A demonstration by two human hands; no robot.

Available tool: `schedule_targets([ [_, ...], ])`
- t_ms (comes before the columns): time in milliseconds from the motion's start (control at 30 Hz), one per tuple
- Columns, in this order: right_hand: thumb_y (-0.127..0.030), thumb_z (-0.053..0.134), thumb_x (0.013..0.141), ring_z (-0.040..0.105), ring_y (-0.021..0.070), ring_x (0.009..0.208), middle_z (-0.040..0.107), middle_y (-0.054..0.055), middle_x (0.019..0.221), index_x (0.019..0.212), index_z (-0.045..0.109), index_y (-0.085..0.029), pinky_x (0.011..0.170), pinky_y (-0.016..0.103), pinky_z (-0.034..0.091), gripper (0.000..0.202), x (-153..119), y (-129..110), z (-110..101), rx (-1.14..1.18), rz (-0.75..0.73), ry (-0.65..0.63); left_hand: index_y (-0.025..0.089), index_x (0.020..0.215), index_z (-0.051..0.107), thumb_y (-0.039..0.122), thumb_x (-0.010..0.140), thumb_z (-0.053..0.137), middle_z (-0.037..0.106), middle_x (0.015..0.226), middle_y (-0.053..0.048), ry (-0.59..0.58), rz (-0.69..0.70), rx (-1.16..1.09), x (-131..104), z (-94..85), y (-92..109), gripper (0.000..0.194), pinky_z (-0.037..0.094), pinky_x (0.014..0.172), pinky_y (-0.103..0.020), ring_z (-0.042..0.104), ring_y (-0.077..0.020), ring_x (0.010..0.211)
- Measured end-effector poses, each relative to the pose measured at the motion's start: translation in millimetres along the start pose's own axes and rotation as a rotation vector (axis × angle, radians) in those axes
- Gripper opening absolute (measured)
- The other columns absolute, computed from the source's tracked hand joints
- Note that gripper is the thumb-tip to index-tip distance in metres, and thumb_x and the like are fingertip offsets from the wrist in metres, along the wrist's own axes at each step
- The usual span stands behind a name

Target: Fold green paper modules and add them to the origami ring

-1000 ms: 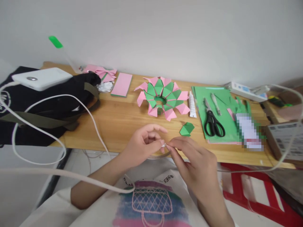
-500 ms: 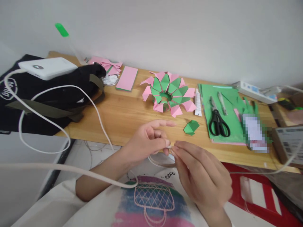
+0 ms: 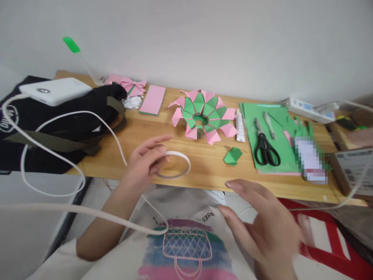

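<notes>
My left hand (image 3: 145,162) pinches a narrow roll of tape (image 3: 189,167) by its left side, just over the table's front edge. The roll shows as a thin white ring. To the right and lower, my right hand (image 3: 266,221) is apart from the roll, thumb and fingers spread with nothing visible between them. A small folded green paper piece (image 3: 233,156) lies on the table beyond my right fingertips. Behind it stands a ring-shaped flower (image 3: 214,105) of folded green and pink paper.
Right of the flower are a white glue tube (image 3: 239,126), black-handled scissors (image 3: 264,149) and a clear pen-like tool (image 3: 269,125) on green sheets (image 3: 281,155). Pink paper (image 3: 153,99) lies behind. At left, a power bank (image 3: 55,90) rests on a black bag (image 3: 87,103); its white cable (image 3: 96,212) crosses my left arm.
My hands, earlier close together at the table edge, have parted. The left moved left and up with the tape roll, now clearly visible; the right moved slightly right and its fingers opened.
</notes>
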State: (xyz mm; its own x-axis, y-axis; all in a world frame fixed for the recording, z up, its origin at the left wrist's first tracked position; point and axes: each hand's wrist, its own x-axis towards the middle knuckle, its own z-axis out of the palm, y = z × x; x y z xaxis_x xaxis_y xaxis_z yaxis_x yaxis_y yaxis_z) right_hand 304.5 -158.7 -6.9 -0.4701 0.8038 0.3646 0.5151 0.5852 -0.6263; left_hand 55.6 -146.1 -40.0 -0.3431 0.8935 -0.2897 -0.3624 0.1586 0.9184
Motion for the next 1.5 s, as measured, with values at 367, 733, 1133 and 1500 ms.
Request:
schedule_targets([
  [367,-0.047,0.056,0.083,0.067,0.0225,0.079,0.069,0.012,0.098,0.135,0.046,-0.015,0.069,0.042,0.057,0.062,10.9,123.9,32.6,-0.158,0.473,0.244,0.020,0.110,0.068,0.030,0.085,0.056,0.073,0.095,-0.007,0.383,0.697,1.280,73.2,-46.7,-0.9,0.030,0.050,0.081,-0.033,0.068,-0.0232,0.089],
  [733,-0.034,0.054,0.082,0.065,0.0212,0.073,0.070,0.011,0.097,0.137,0.045,-0.014,0.064,0.036,0.051,0.059,39.7,136.4,50.3,-0.158,0.466,0.230,0.016,0.120,0.062,0.040,0.095,0.036,0.071,0.111,-0.013,0.197,0.503,1.507,93.0,-45.2,-11.1,0.042,0.048,0.084,-0.035,0.065,-0.0293,0.104],
  [1133,-0.032,0.061,0.078,0.063,0.0154,0.065,0.065,0.002,0.081,0.135,0.044,-0.016,0.064,0.033,0.055,0.061,31.4,110.8,43.3,0.240,0.495,0.309,0.012,0.096,0.063,0.033,0.088,0.046,0.061,0.110,-0.022,0.221,0.538,1.544,84.7,-43.0,-3.8,0.029,0.041,0.092,-0.050,0.053,-0.0393,0.111],
  [1500,-0.022,0.062,0.085,0.059,0.0100,0.063,0.063,-0.002,0.081,0.138,0.043,-0.025,0.058,0.023,0.053,0.056,24.1,42.1,51.6,0.473,0.303,0.160,0.018,0.063,0.055,0.041,0.092,0.044,0.057,0.061,0.001,-0.542,0.294,0.925,4.8,12.1,-1.7,0.038,0.039,0.058,-0.024,0.052,-0.0125,0.060],
])
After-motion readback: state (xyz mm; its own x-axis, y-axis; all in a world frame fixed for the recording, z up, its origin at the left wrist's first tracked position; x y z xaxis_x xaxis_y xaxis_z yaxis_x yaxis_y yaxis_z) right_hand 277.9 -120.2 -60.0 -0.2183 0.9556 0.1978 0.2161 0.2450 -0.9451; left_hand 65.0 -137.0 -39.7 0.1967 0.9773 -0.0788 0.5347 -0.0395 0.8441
